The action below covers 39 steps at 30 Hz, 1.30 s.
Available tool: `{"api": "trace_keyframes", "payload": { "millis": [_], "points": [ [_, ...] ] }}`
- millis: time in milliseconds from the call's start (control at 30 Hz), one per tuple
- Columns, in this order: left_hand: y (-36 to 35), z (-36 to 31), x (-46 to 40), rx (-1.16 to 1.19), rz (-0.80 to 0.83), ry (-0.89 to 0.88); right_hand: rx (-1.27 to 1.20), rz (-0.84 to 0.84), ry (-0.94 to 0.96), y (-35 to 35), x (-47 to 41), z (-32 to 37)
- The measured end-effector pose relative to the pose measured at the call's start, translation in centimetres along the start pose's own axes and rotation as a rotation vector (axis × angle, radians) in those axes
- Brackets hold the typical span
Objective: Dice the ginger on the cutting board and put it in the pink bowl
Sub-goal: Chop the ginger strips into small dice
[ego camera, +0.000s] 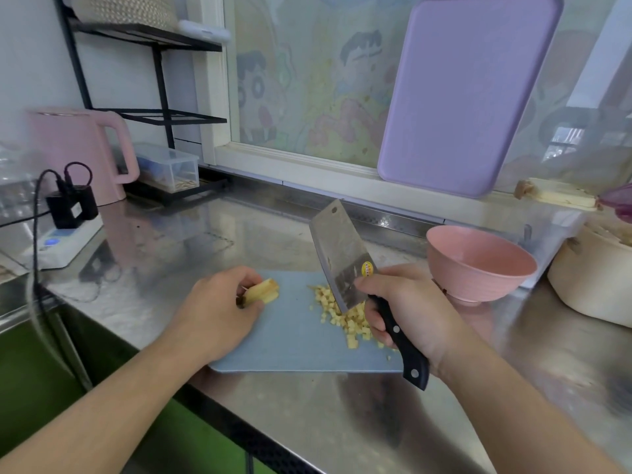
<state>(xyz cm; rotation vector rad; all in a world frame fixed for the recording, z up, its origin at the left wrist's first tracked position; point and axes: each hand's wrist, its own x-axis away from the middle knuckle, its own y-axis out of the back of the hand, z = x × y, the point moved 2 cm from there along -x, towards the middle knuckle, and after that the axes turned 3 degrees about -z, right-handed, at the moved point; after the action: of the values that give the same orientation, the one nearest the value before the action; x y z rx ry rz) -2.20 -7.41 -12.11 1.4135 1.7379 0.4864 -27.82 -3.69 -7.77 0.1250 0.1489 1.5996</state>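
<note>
Our right hand (410, 309) grips the cleaver (345, 258) over the diced ginger (345, 316) on the blue cutting board (294, 336), near its front edge. Our left hand (219, 306) pinches uncut ginger strips (263, 290). The pink bowl (478, 261) stands just beyond the board's right corner.

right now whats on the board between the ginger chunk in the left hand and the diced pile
Nothing: in the head view, only bare blue cutting board lies between the ginger chunk and the diced ginger.
</note>
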Motion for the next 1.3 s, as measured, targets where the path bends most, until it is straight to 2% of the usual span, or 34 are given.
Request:
{"api": "trace_keyframes", "payload": {
  "millis": [200, 500, 600, 700, 867, 1100, 1300],
  "points": [
    [-0.4, 0.2, 0.3, 0.089, 0.029, -0.077, 0.058, 0.020, 0.006, -0.6, 0.1, -0.1],
    [-0.7, -0.3, 0.7, 0.218, 0.172, -0.052, 0.135, 0.032, 0.011, -0.9, 0.2, -0.2],
    [-0.3, 0.2, 0.4, 0.289, 0.039, 0.029, 0.116, 0.030, 0.004, -0.8, 0.2, -0.2],
    [0.0, 1.5, -0.5, 0.159, -0.089, 0.058, 0.112, 0.023, -0.004, -0.7, 0.1, -0.2],
    [0.1, 1.3, -0.9, -0.079, 0.030, 0.026, 0.101, 0.023, -0.009, -0.7, 0.1, -0.3],
    [-0.1, 0.3, -1.8, -0.166, 0.083, 0.017, 0.149, 0.020, 0.007, -0.7, -0.1, -0.5],
    [-0.7, -0.4, -2.9, -0.092, 0.187, 0.001, 0.178, 0.026, 0.024, -0.5, -0.2, -0.6]
  ]
}}
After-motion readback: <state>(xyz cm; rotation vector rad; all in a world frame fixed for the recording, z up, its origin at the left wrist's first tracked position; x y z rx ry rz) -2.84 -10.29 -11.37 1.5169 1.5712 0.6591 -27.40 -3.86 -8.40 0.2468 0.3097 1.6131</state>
